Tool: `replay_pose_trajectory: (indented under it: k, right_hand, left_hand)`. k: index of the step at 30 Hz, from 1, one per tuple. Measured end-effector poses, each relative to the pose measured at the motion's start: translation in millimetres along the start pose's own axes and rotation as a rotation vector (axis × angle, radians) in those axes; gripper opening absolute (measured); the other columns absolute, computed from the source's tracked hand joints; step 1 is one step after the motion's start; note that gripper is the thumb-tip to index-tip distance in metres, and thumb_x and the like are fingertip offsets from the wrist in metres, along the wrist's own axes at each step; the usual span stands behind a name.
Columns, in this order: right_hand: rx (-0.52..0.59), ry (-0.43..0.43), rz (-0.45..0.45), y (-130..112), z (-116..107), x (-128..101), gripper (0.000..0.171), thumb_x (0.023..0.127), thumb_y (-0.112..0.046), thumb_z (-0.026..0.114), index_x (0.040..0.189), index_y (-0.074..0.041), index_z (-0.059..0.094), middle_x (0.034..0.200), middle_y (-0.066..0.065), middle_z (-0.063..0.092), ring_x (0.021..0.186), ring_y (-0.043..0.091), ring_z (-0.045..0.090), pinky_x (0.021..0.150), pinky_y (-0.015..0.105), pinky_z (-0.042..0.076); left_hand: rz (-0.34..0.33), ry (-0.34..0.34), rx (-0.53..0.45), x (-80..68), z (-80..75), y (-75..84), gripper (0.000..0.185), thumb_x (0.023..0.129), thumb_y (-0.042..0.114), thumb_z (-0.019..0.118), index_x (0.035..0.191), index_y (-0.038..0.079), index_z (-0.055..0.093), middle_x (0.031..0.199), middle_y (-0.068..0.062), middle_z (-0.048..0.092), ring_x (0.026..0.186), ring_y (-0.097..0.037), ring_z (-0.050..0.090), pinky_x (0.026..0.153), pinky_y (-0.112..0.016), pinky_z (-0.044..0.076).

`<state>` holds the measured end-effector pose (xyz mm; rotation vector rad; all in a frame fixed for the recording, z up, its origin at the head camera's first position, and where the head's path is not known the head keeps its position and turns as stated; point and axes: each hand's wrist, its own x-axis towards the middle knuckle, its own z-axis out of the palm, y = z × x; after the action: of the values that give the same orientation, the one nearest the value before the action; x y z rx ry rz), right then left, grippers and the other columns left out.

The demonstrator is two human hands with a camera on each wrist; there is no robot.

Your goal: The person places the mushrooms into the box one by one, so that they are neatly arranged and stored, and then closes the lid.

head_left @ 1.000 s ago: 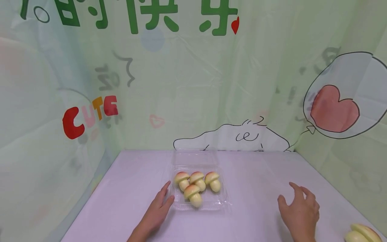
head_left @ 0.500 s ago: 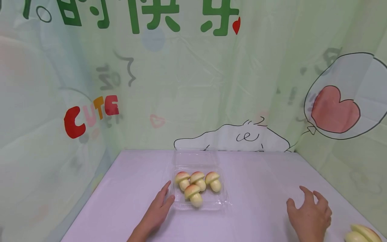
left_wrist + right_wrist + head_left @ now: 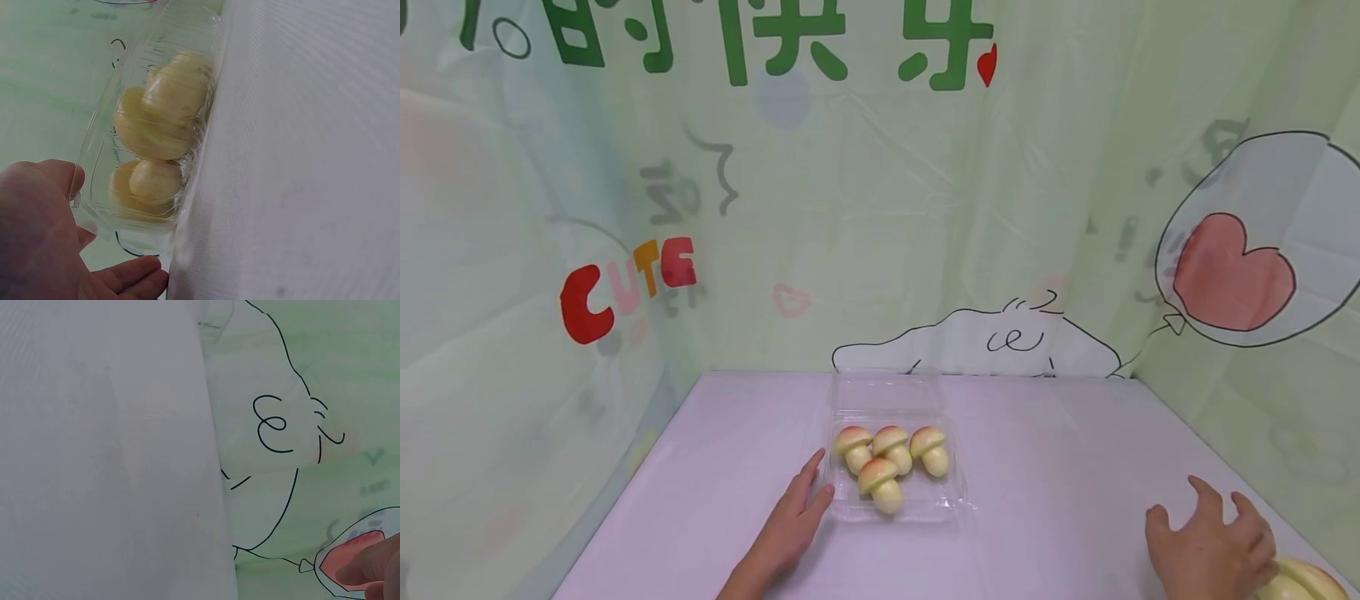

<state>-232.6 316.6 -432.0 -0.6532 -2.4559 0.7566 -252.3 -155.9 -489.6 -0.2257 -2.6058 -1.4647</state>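
A clear plastic clamshell box (image 3: 928,505), lid tipped back, stands mid-table in the head view. Several mushroom-shaped pieces (image 3: 877,476), pale yellow with reddish caps, lie in it. My left hand (image 3: 788,521) rests at the box's left side with fingers extended. In the left wrist view, the thumb of that left hand (image 3: 37,231) is at the box's rim and its other fingers lie low by the table. At lower right my right hand (image 3: 1213,546) hovers with spread, bent fingers and holds nothing. It partly covers another mushroom-shaped piece (image 3: 1309,578) at the frame's edge.
The white table (image 3: 1045,467) is enclosed by printed fabric walls (image 3: 880,208) at the back and both sides. A balloon drawing (image 3: 1247,242) is on the right wall. Bare tabletop lies between the box and my right hand.
My right hand has moved right and toward the table's near edge, and now overlaps the mushroom-shaped piece there. My left hand and the box have stayed put.
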Motion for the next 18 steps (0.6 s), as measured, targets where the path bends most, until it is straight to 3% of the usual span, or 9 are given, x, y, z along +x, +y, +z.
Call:
replay_pose_trajectory:
  k: [6,18]
  right_hand:
    - [-0.035,-0.004,0.075,4,-4,3,0.062,0.086,-0.026,0.054,0.138,-0.001,0.030,0.144,0.035,0.003,0.132,0.051,-0.002,0.098,0.069,0.003]
    - [-0.132,-0.114,0.215,23,-7,10,0.075,0.085,-0.031,0.052,0.143,0.000,0.016,0.142,0.038,-0.008,0.131,0.051,-0.010,0.098,0.068,0.009]
  left_hand:
    - [-0.014,0.000,-0.006,-0.5,0.3,0.0,0.057,0.098,0.041,0.045,0.148,0.023,0.025,0.144,-0.019,0.036,0.133,-0.035,0.031,0.104,-0.059,0.024]
    - [0.004,0.004,0.005,0.1,0.7,-1.7,0.056,0.098,0.041,0.044,0.148,0.022,0.026,0.143,-0.020,0.037,0.132,-0.035,0.033,0.104,-0.058,0.024]
